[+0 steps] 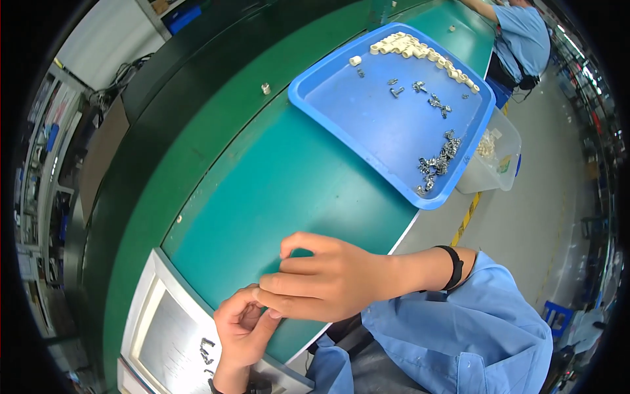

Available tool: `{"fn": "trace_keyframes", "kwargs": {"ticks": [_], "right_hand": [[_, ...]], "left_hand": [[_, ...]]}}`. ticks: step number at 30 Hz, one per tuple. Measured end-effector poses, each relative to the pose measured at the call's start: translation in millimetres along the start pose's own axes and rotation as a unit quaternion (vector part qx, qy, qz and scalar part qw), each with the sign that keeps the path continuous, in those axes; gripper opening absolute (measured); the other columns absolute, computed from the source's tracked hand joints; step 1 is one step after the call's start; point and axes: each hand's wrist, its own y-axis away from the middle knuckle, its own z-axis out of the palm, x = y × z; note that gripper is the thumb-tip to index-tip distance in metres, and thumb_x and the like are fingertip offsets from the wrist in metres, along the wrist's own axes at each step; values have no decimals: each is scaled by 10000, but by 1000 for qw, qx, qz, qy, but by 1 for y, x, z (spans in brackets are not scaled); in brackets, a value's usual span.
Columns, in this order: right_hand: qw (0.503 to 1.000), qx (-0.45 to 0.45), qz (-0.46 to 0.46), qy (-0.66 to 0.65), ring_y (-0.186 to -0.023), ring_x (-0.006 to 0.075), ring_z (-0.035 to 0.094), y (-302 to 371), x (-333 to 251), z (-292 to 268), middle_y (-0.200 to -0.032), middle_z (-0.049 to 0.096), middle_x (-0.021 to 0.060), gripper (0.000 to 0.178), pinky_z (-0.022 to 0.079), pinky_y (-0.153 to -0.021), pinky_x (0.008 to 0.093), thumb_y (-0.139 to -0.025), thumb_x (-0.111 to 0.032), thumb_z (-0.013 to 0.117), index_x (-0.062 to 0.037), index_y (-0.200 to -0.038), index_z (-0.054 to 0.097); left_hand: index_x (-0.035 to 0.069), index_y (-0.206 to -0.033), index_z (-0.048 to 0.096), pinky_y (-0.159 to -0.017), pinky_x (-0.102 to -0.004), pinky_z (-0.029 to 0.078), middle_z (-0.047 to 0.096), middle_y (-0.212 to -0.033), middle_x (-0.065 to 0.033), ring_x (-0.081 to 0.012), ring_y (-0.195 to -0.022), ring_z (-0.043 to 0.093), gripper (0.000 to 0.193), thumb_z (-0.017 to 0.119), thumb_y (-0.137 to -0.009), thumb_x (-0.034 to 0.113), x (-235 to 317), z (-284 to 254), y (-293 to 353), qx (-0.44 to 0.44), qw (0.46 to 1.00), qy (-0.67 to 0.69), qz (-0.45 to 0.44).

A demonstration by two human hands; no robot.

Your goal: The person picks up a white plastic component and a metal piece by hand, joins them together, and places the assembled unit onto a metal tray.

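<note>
Left hand (241, 328) and right hand (321, 279) together at near edge of green table (275, 177), fingertips pinched around something too small to identify; grip state not discernible. Risk: small part slipping from fingertips, dropping off table edge or onto grey tray (167, 328) holding few metal clips (207, 351). Blue tray (387, 121) well apart, carrying metal parts (438, 164) and white pieces (420, 51); reach across required. Clear bin (492, 157) beside it. Another person's sleeve (522, 33) beyond.
</note>
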Motion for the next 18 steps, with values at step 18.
{"fn": "trace_keyframes", "kwargs": {"ticks": [18], "right_hand": [[915, -106, 312, 235, -996, 286, 644, 76, 96, -174, -1226, 655, 100, 352, 498, -875, 408, -878, -108, 737, -72, -1226, 698]], "left_hand": [[3, -1104, 642, -923, -322, 507, 696, -1053, -92, -185, -1015, 659, 184, 685, -982, 133, -34, -65, -320, 52, 853, -502, 132]]}}
